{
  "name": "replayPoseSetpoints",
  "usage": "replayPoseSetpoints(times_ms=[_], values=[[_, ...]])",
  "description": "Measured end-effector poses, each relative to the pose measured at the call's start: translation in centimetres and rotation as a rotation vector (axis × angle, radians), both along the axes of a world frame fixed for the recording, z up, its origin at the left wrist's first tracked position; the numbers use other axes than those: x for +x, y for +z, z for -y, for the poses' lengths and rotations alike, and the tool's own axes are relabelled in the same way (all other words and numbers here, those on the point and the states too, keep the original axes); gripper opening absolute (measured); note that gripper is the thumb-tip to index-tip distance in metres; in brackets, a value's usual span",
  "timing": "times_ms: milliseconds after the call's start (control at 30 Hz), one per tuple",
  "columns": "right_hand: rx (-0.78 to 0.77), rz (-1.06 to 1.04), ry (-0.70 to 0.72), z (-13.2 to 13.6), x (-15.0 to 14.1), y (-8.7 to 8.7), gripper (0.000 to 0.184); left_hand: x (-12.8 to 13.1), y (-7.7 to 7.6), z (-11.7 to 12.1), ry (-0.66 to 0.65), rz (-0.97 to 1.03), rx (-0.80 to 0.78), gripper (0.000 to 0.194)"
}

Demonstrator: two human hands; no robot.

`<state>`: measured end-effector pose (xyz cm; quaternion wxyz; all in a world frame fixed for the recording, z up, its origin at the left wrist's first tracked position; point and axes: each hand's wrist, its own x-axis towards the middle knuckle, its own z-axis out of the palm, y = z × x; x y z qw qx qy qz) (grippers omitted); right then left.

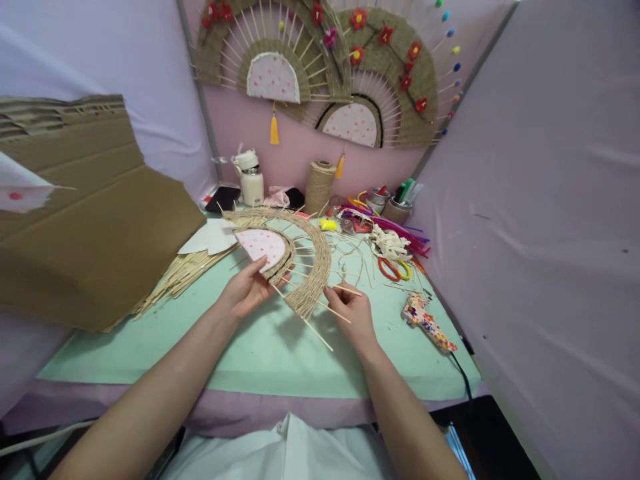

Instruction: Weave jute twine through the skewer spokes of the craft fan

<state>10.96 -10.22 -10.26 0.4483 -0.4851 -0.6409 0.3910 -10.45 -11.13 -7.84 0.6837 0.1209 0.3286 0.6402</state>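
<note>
A half-round fan of jute twine point(320, 267) is held tilted above the table, with thin wooden sticks running out through its twine band. Its inner half-circle point(263, 245) is white cloth with pinkish-red dots, edged in twine and a dark line. My left hand point(249, 291) grips this inner part, thumb on top and fingers underneath. At the band's outer right edge, my right hand point(353, 312) is closed with its fingertips pinching the fan by the sticks; exactly which stick is hard to see. Several stick ends poke out past the band near this hand.
Large cardboard point(100, 220) stands at left beside a pile of sticks point(183, 277). Behind are a bottle point(251, 183) and a twine spool point(320, 189). At right lie scissors point(389, 269), pipe cleaners point(413, 241) and a patterned glue gun point(427, 323) with a cord. Finished fans point(395, 43) hang behind.
</note>
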Motion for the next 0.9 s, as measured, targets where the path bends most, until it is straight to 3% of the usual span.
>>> replayPoseSetpoints(times_ms=[200,367,500,600,900], values=[[-0.034,-0.048,0.026,0.5,0.1,-0.6,0.025,0.2,-0.6,0.6,-0.082,0.021,-0.107,0.044],[-0.082,-0.039,0.094,1.3,0.7,-1.3,0.018,1.4,-1.3,3.1,-0.15,0.039,-0.173,0.033],[-0.102,-0.021,0.117,1.5,1.0,-1.9,0.019,3.6,-0.9,6.2,-0.436,0.045,-0.285,0.032],[-0.1,-0.009,0.141,1.6,1.1,-2.3,0.021,4.6,-0.6,7.5,-0.538,0.02,-0.324,0.035],[-0.051,0.064,0.164,1.7,1.5,-2.5,0.025,4.3,-0.9,7.7,-0.419,-0.068,-0.287,0.011]])
